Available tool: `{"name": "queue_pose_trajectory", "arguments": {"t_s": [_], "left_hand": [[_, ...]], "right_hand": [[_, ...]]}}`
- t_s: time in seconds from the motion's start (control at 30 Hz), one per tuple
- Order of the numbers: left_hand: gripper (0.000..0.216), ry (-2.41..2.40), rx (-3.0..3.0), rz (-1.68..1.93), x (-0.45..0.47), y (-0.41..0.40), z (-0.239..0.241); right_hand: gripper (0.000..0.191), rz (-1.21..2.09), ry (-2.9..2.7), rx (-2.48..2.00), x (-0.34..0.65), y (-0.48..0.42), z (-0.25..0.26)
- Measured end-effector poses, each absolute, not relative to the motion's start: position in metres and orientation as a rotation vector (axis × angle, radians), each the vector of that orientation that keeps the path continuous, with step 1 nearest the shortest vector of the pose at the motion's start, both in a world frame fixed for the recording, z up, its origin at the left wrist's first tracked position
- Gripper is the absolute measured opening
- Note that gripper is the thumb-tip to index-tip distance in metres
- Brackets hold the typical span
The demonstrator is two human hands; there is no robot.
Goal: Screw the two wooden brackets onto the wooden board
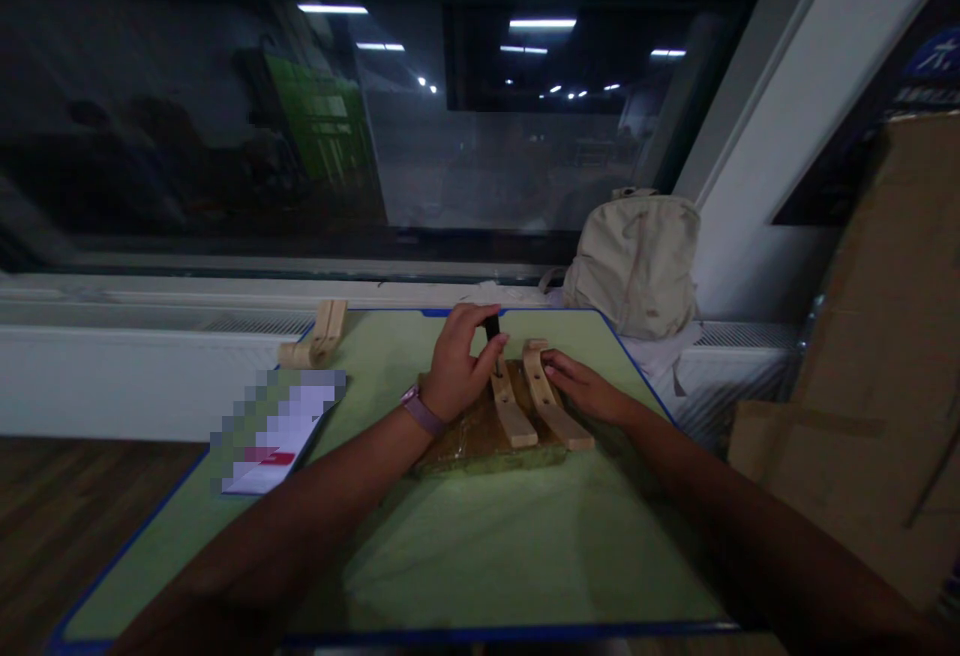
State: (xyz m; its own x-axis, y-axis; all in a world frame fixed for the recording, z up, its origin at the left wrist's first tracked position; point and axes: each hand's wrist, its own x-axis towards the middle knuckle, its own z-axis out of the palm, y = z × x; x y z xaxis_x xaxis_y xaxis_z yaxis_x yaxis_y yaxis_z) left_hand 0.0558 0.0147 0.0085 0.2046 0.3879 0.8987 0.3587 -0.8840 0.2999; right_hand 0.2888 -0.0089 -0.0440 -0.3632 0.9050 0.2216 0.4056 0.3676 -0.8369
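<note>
My left hand [459,364] pinches the black handle of a screwdriver [492,328] between thumb and fingers. The screwdriver stands nearly upright, its thin shaft meeting a hole in the left curved wooden piece [513,421]. Beside that lies a second curved wooden piece [553,411], also with holes. My right hand [589,388] closes on this second piece's right side near its upper end, with some fingers partly hidden. Both pieces rest on a flat brown block [465,441] that looks wrapped in clear tape or film. The screwdriver's tip is too small to make out.
The green table [420,556] has a blue edge. Joined wooden parts [322,336] stand at its far left corner, with a partly blurred sheet or screen [289,441] nearer. A beige backpack [637,261] sits by the window behind. Cardboard [847,366] stands at the right.
</note>
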Motion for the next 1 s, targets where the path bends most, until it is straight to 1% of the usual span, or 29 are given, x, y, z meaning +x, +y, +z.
{"name": "queue_pose_trajectory", "arguments": {"t_s": [0.07,0.23,0.33,0.47,0.67,0.8,1.0], "left_hand": [[0.029,0.759,2.433,1.791,0.056,0.014,0.008],[0.040,0.766,2.320,1.725,0.057,0.016,-0.001],[0.036,0.710,2.280,1.700,0.057,0.017,-0.004],[0.029,0.659,2.395,1.756,0.057,0.017,0.002],[0.031,0.741,2.403,1.731,0.056,0.017,0.003],[0.037,0.763,2.363,1.713,0.057,0.019,-0.003],[0.029,0.660,2.346,1.745,0.056,0.018,-0.002]], "right_hand": [[0.046,0.900,-1.928,-1.134,0.289,-0.009,-0.044],[0.042,0.894,-1.935,-1.121,0.290,-0.008,-0.046],[0.043,0.889,-1.942,-1.105,0.290,-0.007,-0.047],[0.045,0.880,-1.944,-1.102,0.290,-0.008,-0.046],[0.048,0.894,-1.939,-1.109,0.289,-0.009,-0.044],[0.046,0.889,-1.935,-1.090,0.290,-0.008,-0.046],[0.045,0.911,-1.932,-1.068,0.290,-0.006,-0.048]]}}
